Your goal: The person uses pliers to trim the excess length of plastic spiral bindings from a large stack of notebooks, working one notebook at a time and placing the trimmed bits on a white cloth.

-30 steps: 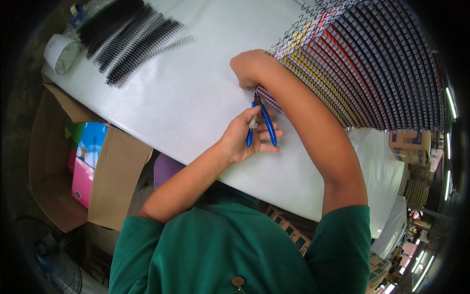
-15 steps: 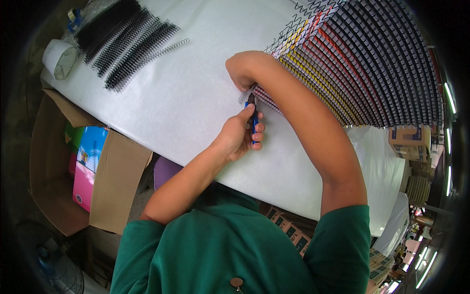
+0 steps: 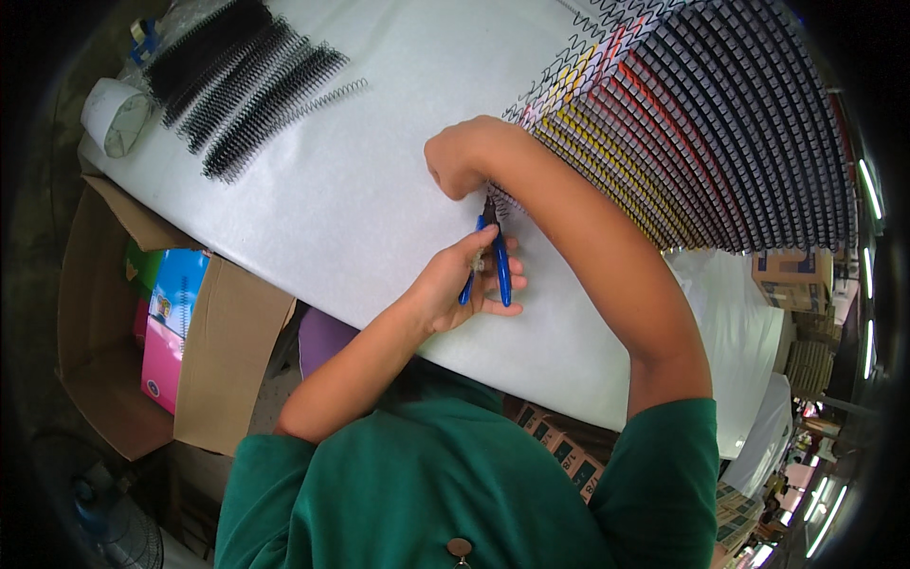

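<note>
Blue-handled, dark-tipped metal pliers (image 3: 504,277) rest in the left hand (image 3: 442,289), fingers loosely around the spread handles, long axis pointing up toward the nearby right hand (image 3: 460,163), whose curled fingers I cannot read.

Blue-handled pliers (image 3: 503,270): in the left hand, handles spread apart, tips pointing away from the body
Left hand (image 3: 455,289): around the pliers, thumb on one handle, fingers loosely by the other
Right hand (image 3: 460,156): curled, just beyond the pliers' tips; any grip is hidden
Spiral-bound stack (image 3: 730,133): right of and beyond the pliers, with black, red and yellow coils
Loose black binding coils (image 3: 270,109): well left of and beyond the pliers
White-covered table (image 3: 341,228): beneath the pliers
Open cardboard box (image 3: 223,356): well left of the pliers, holding pink-and-blue notebooks (image 3: 166,360)
Green shirt (image 3: 455,474): nearer the body than the pliers
</note>
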Demonstrator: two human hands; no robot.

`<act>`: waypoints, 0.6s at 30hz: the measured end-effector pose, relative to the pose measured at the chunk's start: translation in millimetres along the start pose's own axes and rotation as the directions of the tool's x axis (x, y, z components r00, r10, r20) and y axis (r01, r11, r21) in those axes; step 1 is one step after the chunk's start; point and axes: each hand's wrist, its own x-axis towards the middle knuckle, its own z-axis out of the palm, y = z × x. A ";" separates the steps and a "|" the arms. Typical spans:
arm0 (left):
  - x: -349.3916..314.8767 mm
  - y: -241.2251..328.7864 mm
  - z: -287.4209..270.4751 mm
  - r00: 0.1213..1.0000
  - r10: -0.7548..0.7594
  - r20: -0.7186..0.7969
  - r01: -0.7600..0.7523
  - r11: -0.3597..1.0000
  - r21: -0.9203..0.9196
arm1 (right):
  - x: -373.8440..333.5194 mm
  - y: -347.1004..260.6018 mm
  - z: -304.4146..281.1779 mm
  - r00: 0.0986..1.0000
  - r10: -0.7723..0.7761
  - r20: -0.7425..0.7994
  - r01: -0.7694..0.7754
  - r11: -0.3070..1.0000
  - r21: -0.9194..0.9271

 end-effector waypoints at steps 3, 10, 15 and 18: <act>-4.2 -3.2 -0.9 1.000 -0.025 0.014 0.026 0.999 -0.042 | -2.6 -3.5 4.1 0.997 -0.072 0.032 0.076 0.984 -0.163; -21.4 -6.8 -12.2 0.999 -0.040 -0.010 0.037 0.978 -0.204 | -51.7 -11.3 44.8 0.592 -0.256 -0.765 0.173 0.967 -0.189; -26.8 -6.1 -7.2 0.988 0.101 -0.112 -0.127 0.961 -0.246 | -59.4 -14.6 120.2 0.714 0.059 -0.697 -0.061 0.998 0.022; -24.1 0.8 -5.3 0.980 0.122 -0.155 -0.153 0.967 -0.205 | -56.5 -14.4 151.5 0.600 0.051 -0.798 0.021 0.997 0.079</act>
